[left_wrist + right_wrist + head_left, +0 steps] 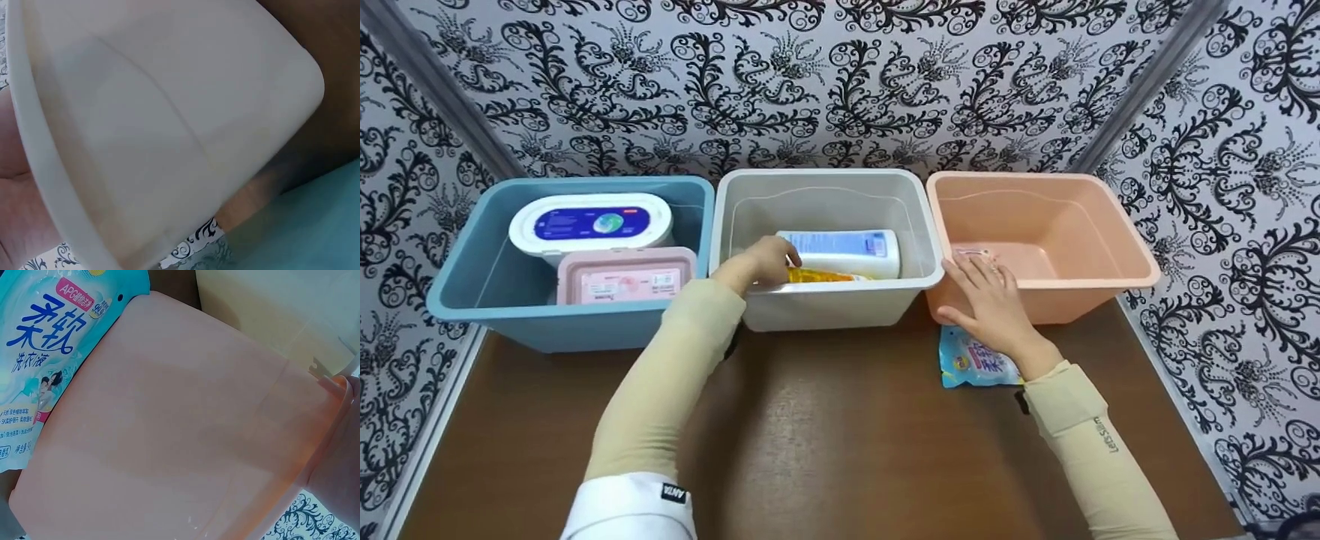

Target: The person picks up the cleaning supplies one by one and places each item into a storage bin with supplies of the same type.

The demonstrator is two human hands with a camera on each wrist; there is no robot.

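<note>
My left hand (761, 262) reaches over the front rim of the light grey bin (825, 311), its fingertips hidden inside beside a yellow item (821, 276). I cannot tell whether it grips that item. Behind lies a white bottle (847, 255) with a blue label, on its side. My right hand (990, 307) rests across the front rim of the peach bin (1080, 296), fingers extended inward. Near those fingertips a small patterned item (976, 253) shows on the bin's floor. Below the palm, a blue laundry detergent pouch (975, 364) lies on the table against the bin; the right wrist view shows its printed front (50, 354).
On the left stands a blue bin (585, 330) holding a white oval tub (592, 225) and a pink box (630, 281). The three bins stand side by side along the patterned back wall (810, 90), on a brown table (825, 450).
</note>
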